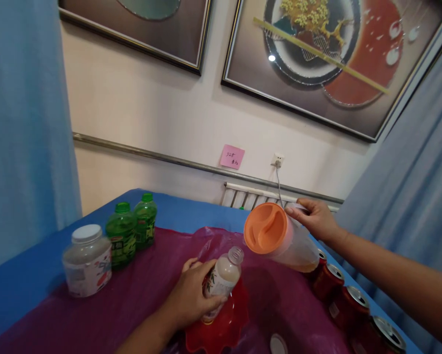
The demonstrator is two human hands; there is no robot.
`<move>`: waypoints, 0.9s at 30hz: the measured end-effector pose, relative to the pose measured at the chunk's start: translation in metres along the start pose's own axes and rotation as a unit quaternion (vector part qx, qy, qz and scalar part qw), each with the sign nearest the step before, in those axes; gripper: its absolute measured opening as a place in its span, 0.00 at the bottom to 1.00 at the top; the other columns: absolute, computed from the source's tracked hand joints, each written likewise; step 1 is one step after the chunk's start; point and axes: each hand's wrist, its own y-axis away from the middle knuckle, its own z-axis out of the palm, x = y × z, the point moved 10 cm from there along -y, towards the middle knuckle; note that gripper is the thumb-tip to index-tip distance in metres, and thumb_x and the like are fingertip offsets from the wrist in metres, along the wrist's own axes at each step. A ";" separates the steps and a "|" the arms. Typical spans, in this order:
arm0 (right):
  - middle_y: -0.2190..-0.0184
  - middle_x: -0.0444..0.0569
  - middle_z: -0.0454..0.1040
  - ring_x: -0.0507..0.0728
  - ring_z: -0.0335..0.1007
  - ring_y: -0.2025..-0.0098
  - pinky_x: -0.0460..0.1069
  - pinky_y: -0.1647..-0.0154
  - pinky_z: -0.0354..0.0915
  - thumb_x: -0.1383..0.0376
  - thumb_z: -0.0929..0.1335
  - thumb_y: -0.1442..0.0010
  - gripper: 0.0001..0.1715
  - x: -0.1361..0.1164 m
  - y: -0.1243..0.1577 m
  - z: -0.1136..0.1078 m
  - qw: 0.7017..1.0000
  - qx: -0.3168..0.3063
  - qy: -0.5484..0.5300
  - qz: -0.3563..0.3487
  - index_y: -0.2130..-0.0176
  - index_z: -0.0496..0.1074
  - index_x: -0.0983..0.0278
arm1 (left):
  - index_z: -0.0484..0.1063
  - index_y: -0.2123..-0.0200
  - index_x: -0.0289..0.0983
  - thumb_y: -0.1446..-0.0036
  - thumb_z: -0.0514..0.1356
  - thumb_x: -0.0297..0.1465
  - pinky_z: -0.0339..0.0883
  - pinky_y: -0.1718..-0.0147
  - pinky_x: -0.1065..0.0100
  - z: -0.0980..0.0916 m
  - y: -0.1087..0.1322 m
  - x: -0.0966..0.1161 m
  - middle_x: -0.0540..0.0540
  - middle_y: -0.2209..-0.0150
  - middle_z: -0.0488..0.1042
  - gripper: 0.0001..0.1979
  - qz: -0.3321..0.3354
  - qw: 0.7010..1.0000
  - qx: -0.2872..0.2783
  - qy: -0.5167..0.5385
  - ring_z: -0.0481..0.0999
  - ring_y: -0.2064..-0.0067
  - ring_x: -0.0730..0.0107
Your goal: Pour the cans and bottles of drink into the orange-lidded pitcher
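My left hand (196,292) is wrapped round a small clear bottle (226,273) with a printed label. The bottle is uncapped, leans to the right and stands over a red scalloped dish (233,314). In my right hand (312,219) is the handle of a translucent pitcher (294,253) with an orange lid (266,228). The pitcher is tipped on its side, lid toward the bottle, and some brownish liquid lies low at its far end. A gap separates the lid from the bottle mouth. No stream of liquid shows between them.
A white-lidded jar (87,263) and two green bottles (122,236) stand on the left. Several red cans (348,307) line the right edge. A white cap (279,344) lies at the front on the purple sheet (147,275), which covers part of the blue table (184,209).
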 end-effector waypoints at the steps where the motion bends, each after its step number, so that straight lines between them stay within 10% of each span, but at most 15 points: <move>1: 0.82 0.37 0.46 0.48 0.44 0.78 0.47 0.79 0.43 0.37 0.68 0.46 0.36 -0.002 -0.001 0.000 1.000 0.000 0.007 -0.005 0.82 0.52 0.59 | 0.70 0.42 0.39 0.58 0.72 0.39 0.50 0.36 0.43 0.000 0.000 0.001 0.39 0.46 0.77 0.38 -0.001 1.000 -0.003 0.002 0.72 0.44 0.43; 27: 0.82 0.37 0.49 0.48 0.46 0.78 0.46 0.79 0.45 0.41 0.69 0.46 0.33 -0.025 -0.007 0.012 0.997 -0.046 0.048 -0.040 0.81 0.54 0.59 | 0.73 0.47 0.44 0.59 0.72 0.39 0.47 0.36 0.46 -0.003 0.003 0.009 0.46 0.52 0.80 0.32 0.011 0.999 -0.012 0.044 0.74 0.48 0.49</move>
